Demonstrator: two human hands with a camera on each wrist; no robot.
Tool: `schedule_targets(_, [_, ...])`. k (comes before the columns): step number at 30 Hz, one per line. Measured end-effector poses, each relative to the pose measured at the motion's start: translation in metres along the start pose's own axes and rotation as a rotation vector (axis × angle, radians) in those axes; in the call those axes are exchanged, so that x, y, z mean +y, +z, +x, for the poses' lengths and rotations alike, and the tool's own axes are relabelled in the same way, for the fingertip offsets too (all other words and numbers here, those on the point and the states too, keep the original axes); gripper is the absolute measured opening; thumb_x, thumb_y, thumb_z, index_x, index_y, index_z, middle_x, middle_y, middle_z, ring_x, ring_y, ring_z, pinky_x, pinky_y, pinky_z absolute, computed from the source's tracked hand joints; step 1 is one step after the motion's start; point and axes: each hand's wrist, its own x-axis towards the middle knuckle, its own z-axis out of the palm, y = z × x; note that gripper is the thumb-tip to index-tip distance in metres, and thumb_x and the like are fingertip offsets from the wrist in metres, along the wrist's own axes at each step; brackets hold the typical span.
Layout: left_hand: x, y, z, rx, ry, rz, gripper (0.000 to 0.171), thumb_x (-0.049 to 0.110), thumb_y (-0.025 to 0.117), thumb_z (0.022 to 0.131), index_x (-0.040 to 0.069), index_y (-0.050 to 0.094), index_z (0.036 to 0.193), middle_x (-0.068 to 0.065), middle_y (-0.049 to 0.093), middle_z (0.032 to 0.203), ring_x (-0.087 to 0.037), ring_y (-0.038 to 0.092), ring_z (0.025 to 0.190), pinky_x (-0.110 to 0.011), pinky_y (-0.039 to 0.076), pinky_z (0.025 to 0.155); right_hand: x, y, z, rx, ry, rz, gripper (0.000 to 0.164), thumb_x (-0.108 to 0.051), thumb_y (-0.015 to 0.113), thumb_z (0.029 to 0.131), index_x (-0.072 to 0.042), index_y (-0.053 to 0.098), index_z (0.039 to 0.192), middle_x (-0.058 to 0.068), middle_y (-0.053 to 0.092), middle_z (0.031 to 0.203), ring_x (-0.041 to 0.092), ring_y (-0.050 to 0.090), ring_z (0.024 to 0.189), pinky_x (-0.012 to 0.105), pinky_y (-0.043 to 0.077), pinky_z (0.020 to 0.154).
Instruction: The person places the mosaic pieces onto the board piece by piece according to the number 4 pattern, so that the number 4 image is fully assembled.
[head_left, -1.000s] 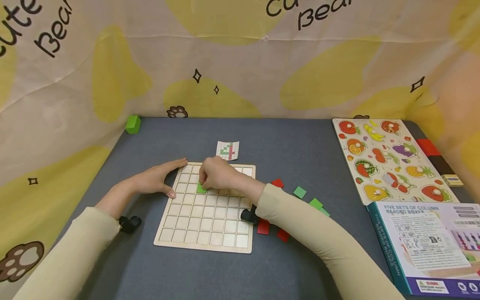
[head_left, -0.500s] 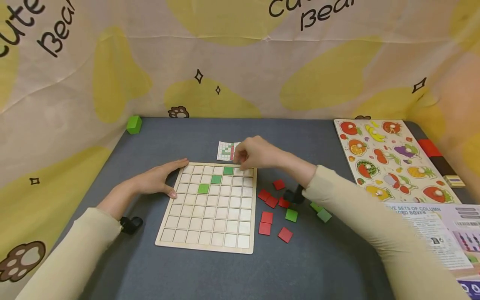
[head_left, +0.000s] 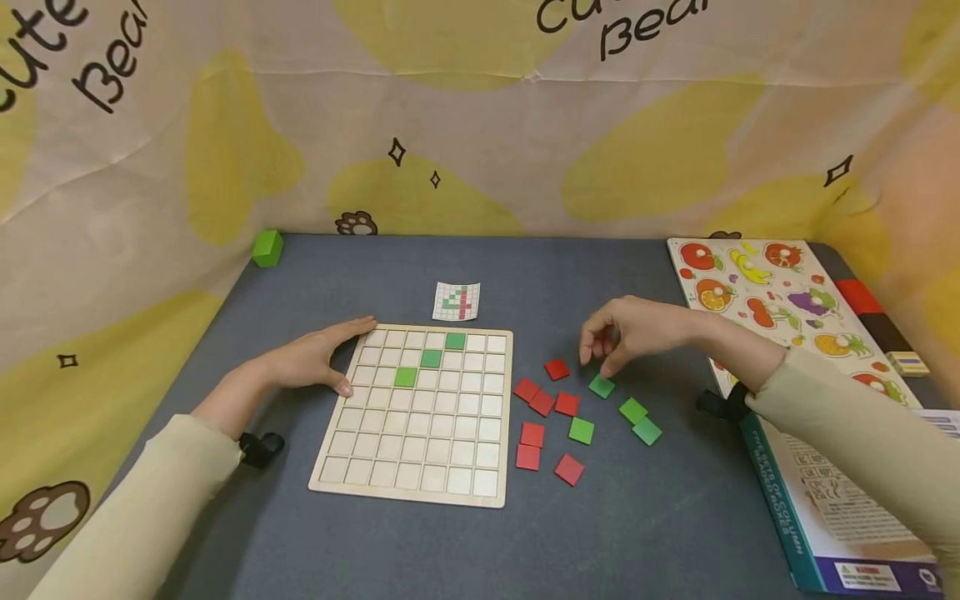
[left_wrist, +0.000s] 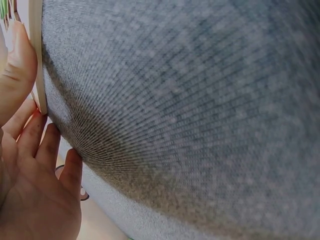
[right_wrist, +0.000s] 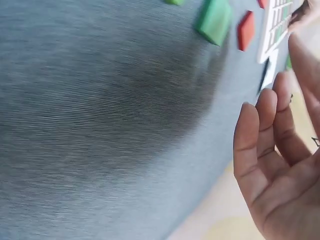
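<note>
My left hand (head_left: 303,360) rests along the left edge of a pale wooden grid board (head_left: 411,448), fingers extended, thumb on its rim. Three green square tiles lie in the board's cells on a slant, among them a green tile (head_left: 406,377). Right of the board my right hand (head_left: 641,329) hovers above the table, fingers loosely bent and holding nothing. Just below its thumb lies a loose green tile (head_left: 602,386). In the right wrist view, a green tile (right_wrist: 215,22) and a red tile (right_wrist: 245,31) lie beyond the fingertips.
Several loose red tiles (head_left: 569,470) and green tiles (head_left: 647,431) lie right of the board. A small pattern card (head_left: 456,302) is behind it. A fruit puzzle board (head_left: 738,312) and a boxed set (head_left: 832,492) stand right; a green block (head_left: 267,249) sits back left.
My right hand has left a green tile in the board, lifted away and moved right to the loose tiles. Three green tiles now show in the grid. My left hand stays put.
</note>
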Motion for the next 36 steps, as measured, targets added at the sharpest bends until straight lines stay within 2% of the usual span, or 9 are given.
schedule_targets(5, [-0.002,0.001,0.001,0.000,-0.004,-0.002,0.116,0.035,0.086,0.068,0.007,0.019,0.159,-0.019,0.012,0.167,-0.046,0.010,0.153,-0.065,0.016,0.118,-0.002,0.018,-0.004,-0.108,-0.060,0.003,0.025,-0.013,0.084,0.076,-0.021,0.077,0.099,0.008,0.066,0.095,0.019,0.059,0.086,0.022,0.051,0.073])
schedule_targets(11, [-0.001,0.001,0.002,0.007,-0.001,0.002,0.116,0.036,0.086,0.068,0.008,0.019,0.159,-0.019,0.014,0.167,-0.046,0.012,0.153,-0.066,0.017,0.117,-0.015,0.039,0.003,-0.176,-0.071,-0.060,0.031,-0.010,0.084,0.074,-0.029,0.077,0.098,0.000,0.063,0.095,0.015,0.057,0.087,0.023,0.049,0.076])
schedule_targets(17, [-0.001,0.001,0.001,0.007,-0.001,-0.001,0.115,0.035,0.086,0.068,0.008,0.020,0.159,-0.019,0.013,0.167,-0.046,0.011,0.153,-0.066,0.017,0.117,-0.016,0.050,0.008,-0.178,-0.066,-0.158,0.033,-0.011,0.087,0.071,-0.032,0.075,0.093,-0.004,0.059,0.089,0.008,0.051,0.083,0.019,0.045,0.072])
schedule_targets(23, [-0.002,0.001,0.000,0.009,0.010,-0.007,0.115,0.034,0.086,0.068,0.006,0.021,0.158,-0.021,0.013,0.166,-0.047,0.011,0.153,-0.065,0.017,0.118,-0.019,0.055,0.012,-0.167,-0.061,-0.210,0.029,-0.011,0.088,0.070,-0.029,0.069,0.083,-0.005,0.056,0.084,0.007,0.051,0.078,0.019,0.044,0.068])
schedule_targets(31, [-0.001,0.000,0.000,0.005,0.000,-0.008,0.115,0.033,0.086,0.069,0.006,0.020,0.158,-0.020,0.013,0.167,-0.046,0.011,0.153,-0.065,0.016,0.118,-0.034,0.047,0.028,-0.206,-0.034,-0.108,0.022,-0.015,0.085,0.075,-0.020,0.064,0.075,-0.008,0.062,0.071,0.004,0.056,0.063,0.020,0.047,0.059])
schedule_targets(36, [0.000,0.001,0.001,-0.003,-0.006,-0.013,0.115,0.033,0.086,0.069,0.008,0.019,0.159,-0.019,0.011,0.167,-0.046,0.009,0.153,-0.066,0.015,0.118,-0.053,0.042,0.056,-0.137,-0.111,-0.083,0.017,-0.015,0.083,0.079,-0.018,0.066,0.081,-0.007,0.064,0.072,0.006,0.059,0.066,0.021,0.049,0.062])
